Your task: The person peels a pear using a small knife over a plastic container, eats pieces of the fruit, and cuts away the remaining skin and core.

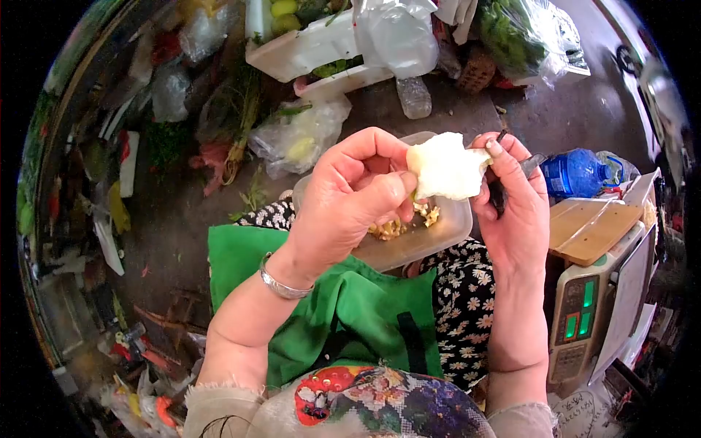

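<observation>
A soft-looking white chunk (449, 166) with an uneven edge is held up between my hands; its kind I cannot make out. My left hand (365, 179), with a silver bracelet at the wrist, pinches its left side between thumb and fingers. The thumb and forefinger of my right hand (515, 179) are at its right edge. Tucked in that same hand is a dark, slim tool (535, 162), perhaps a small knife, mostly hidden by the fingers. Below the chunk, a clear plastic container (445, 237) on my lap holds yellow-brown pieces (391, 231).
A green apron (248, 255) covers my lap. To the right stands a scale (577, 314) with lit green displays, near a blue plastic bottle (573, 174). Ahead are a white foam box (307, 52) and bagged greens (515, 36). Bags and vegetables lie along the left.
</observation>
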`<act>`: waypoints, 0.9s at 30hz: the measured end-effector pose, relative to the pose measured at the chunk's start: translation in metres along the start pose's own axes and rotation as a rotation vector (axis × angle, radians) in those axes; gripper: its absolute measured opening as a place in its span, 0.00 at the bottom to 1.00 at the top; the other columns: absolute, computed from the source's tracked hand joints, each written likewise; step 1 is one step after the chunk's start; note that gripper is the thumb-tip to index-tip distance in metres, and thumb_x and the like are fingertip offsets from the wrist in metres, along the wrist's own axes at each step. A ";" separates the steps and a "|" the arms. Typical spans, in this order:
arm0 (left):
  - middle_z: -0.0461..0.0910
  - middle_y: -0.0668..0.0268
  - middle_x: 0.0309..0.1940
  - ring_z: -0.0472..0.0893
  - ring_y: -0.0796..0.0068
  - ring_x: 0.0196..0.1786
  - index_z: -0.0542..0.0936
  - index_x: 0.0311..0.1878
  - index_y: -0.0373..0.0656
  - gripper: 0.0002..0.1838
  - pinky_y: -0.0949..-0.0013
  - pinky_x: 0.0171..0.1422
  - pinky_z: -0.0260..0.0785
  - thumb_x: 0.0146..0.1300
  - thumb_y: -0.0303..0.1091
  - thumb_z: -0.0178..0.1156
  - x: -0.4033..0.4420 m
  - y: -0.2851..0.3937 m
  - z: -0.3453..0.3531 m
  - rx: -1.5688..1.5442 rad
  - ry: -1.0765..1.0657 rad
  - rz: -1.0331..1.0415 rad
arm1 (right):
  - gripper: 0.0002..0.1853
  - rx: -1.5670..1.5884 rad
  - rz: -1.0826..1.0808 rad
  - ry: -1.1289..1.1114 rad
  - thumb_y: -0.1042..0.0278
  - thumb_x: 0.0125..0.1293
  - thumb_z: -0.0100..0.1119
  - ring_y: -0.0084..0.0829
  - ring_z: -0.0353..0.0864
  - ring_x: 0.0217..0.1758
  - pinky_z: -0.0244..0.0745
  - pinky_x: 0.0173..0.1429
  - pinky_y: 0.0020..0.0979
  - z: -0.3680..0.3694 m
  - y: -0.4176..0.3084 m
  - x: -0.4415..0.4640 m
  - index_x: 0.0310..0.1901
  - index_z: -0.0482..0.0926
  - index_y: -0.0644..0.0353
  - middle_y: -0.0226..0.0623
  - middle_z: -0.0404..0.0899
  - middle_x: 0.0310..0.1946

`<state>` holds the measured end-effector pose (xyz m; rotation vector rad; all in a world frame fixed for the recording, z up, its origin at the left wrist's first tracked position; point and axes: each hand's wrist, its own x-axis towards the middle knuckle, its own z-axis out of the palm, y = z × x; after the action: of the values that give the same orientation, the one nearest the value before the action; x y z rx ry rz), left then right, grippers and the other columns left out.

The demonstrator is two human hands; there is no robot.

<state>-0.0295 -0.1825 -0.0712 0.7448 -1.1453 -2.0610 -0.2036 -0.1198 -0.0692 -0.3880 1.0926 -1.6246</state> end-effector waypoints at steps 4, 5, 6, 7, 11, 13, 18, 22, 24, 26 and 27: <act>0.79 0.64 0.31 0.71 0.85 0.25 0.74 0.42 0.38 0.08 0.83 0.27 0.62 0.58 0.27 0.56 0.000 0.001 0.001 -0.008 0.034 -0.014 | 0.06 -0.034 -0.029 -0.014 0.67 0.68 0.55 0.11 0.70 0.20 0.54 0.20 0.12 0.001 0.000 -0.001 0.38 0.78 0.60 0.24 0.76 0.25; 0.78 0.65 0.30 0.70 0.85 0.24 0.74 0.41 0.38 0.07 0.82 0.27 0.62 0.58 0.26 0.55 0.000 0.001 0.002 0.003 0.042 -0.017 | 0.06 -0.045 -0.041 -0.017 0.67 0.68 0.55 0.11 0.70 0.20 0.55 0.20 0.12 0.002 -0.001 -0.001 0.38 0.78 0.60 0.24 0.76 0.25; 0.78 0.66 0.29 0.69 0.86 0.23 0.74 0.40 0.38 0.06 0.82 0.27 0.63 0.58 0.25 0.54 0.000 0.001 0.002 0.014 0.050 -0.020 | 0.06 -0.057 -0.046 -0.018 0.67 0.67 0.56 0.11 0.70 0.21 0.55 0.21 0.13 0.002 -0.001 -0.001 0.38 0.78 0.60 0.24 0.76 0.26; 0.78 0.66 0.29 0.69 0.86 0.23 0.74 0.40 0.38 0.06 0.82 0.27 0.63 0.58 0.25 0.54 -0.001 0.000 0.001 0.014 0.051 -0.023 | 0.06 -0.056 -0.044 -0.016 0.67 0.67 0.56 0.11 0.70 0.21 0.55 0.21 0.13 0.003 0.000 -0.002 0.38 0.78 0.60 0.24 0.76 0.26; 0.77 0.67 0.28 0.69 0.86 0.22 0.74 0.39 0.38 0.06 0.82 0.26 0.62 0.59 0.24 0.52 0.000 -0.003 -0.001 0.067 0.067 0.018 | 0.06 -0.059 -0.066 -0.020 0.68 0.68 0.54 0.11 0.69 0.22 0.54 0.20 0.13 0.005 0.002 -0.003 0.39 0.77 0.60 0.26 0.77 0.31; 0.78 0.66 0.28 0.70 0.85 0.22 0.74 0.39 0.38 0.06 0.82 0.25 0.62 0.60 0.24 0.51 0.001 -0.003 0.000 0.071 0.060 0.024 | 0.05 -0.056 -0.073 -0.013 0.69 0.68 0.53 0.10 0.67 0.22 0.52 0.20 0.12 0.003 0.001 -0.003 0.39 0.76 0.60 0.27 0.77 0.35; 0.81 0.59 0.32 0.77 0.79 0.26 0.75 0.45 0.37 0.10 0.81 0.26 0.64 0.62 0.27 0.50 0.002 0.003 0.000 -0.019 0.027 -0.062 | 0.06 0.040 0.006 -0.023 0.68 0.67 0.55 0.14 0.71 0.21 0.56 0.20 0.13 -0.002 -0.001 -0.001 0.39 0.78 0.60 0.27 0.77 0.28; 0.81 0.57 0.34 0.78 0.79 0.28 0.74 0.49 0.37 0.13 0.81 0.27 0.66 0.61 0.27 0.52 0.003 0.003 -0.001 -0.041 -0.011 -0.019 | 0.06 0.085 0.038 -0.044 0.67 0.67 0.55 0.15 0.72 0.21 0.54 0.20 0.14 -0.008 0.000 0.001 0.39 0.78 0.60 0.27 0.77 0.27; 0.81 0.56 0.35 0.77 0.79 0.28 0.73 0.51 0.36 0.15 0.82 0.28 0.66 0.60 0.27 0.54 0.002 0.004 0.000 0.041 -0.027 -0.018 | 0.06 0.106 0.046 -0.036 0.67 0.67 0.56 0.15 0.72 0.21 0.53 0.19 0.15 -0.006 0.000 0.001 0.39 0.78 0.60 0.27 0.77 0.27; 0.81 0.57 0.35 0.77 0.79 0.28 0.73 0.51 0.36 0.15 0.82 0.28 0.67 0.60 0.27 0.55 0.001 0.004 -0.001 0.046 -0.028 -0.018 | 0.06 0.097 0.055 -0.044 0.67 0.67 0.56 0.15 0.72 0.22 0.53 0.19 0.15 -0.006 -0.002 -0.001 0.39 0.78 0.60 0.27 0.77 0.27; 0.81 0.57 0.35 0.77 0.79 0.28 0.73 0.51 0.36 0.15 0.82 0.28 0.67 0.60 0.27 0.56 0.002 0.004 -0.002 0.056 -0.030 -0.015 | 0.07 0.092 0.061 -0.055 0.67 0.67 0.56 0.15 0.72 0.22 0.53 0.20 0.15 -0.005 -0.002 -0.001 0.40 0.77 0.61 0.27 0.77 0.27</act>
<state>-0.0285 -0.1870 -0.0685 0.7539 -1.2214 -2.0661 -0.2082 -0.1172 -0.0696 -0.3338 0.9761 -1.5954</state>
